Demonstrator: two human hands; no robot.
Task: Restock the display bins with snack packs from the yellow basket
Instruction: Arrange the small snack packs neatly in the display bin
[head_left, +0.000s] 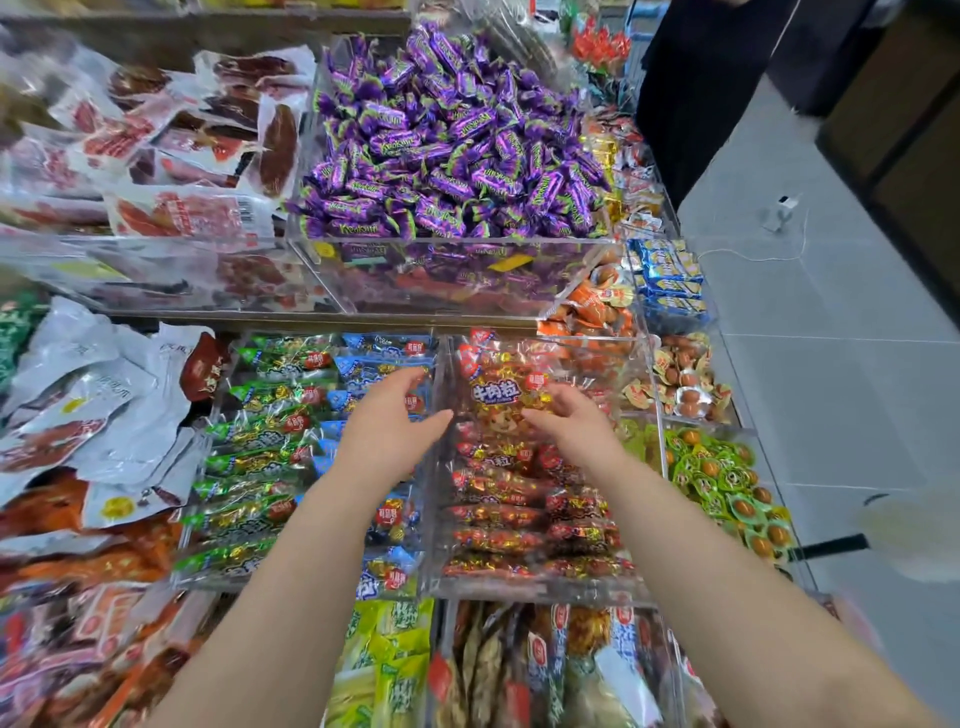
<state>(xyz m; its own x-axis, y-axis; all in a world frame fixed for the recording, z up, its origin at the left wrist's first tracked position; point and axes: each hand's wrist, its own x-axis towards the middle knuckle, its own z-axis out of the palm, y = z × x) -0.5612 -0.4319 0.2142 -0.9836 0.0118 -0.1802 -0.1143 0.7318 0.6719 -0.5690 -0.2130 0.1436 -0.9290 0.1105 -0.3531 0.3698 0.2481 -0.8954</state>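
Observation:
A red snack pack (496, 397) with white lettering lies on top of the rows of red packs in a clear acrylic bin (540, 592). My right hand (571, 423) is at the pack's right edge, thumb and loosely curved fingers touching it without a clear grip. My left hand (389, 423) hovers with fingers straight and relaxed over the divider between this bin and the neighbouring bin of green and blue packs (291, 467); it holds nothing. The yellow basket is not clearly in view.
Above stands a bin heaped with purple candies (447, 140). Vacuum-packed meat (171, 150) fills the left shelves. Egg snacks (717, 478) sit in the bins on the right. A blurred pale object with a black handle (831, 545) is at the right edge. A person in dark clothes (696, 88) stands far right.

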